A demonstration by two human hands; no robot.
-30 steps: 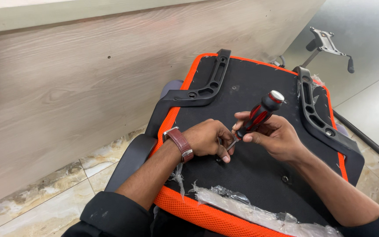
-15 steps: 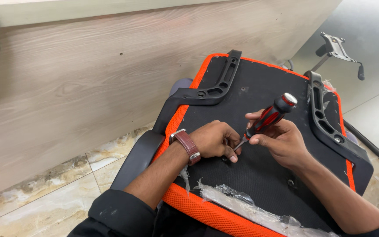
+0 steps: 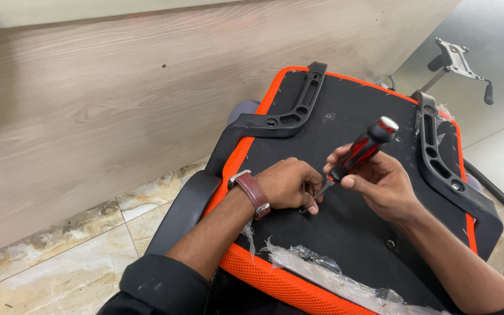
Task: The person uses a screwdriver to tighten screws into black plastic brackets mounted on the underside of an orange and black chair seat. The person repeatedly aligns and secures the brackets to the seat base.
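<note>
right hand (image 3: 380, 184) grips screwdriver (image 3: 357, 153) | left hand (image 3: 287, 185) fingers pinch at its tip, on seat underside (image 3: 351, 233) | risk: steep tilt, tip may slip onto fingers

1. Screwdriver (image 3: 360, 150): red-and-black grip with a silver-capped end, tilted up to the right, thin shaft slanting down-left to the middle of the seat underside.
2. Seat underside (image 3: 368, 233): black fabric panel, flat and upturned, edged in orange mesh, black armrest brackets bolted along both sides.
</note>
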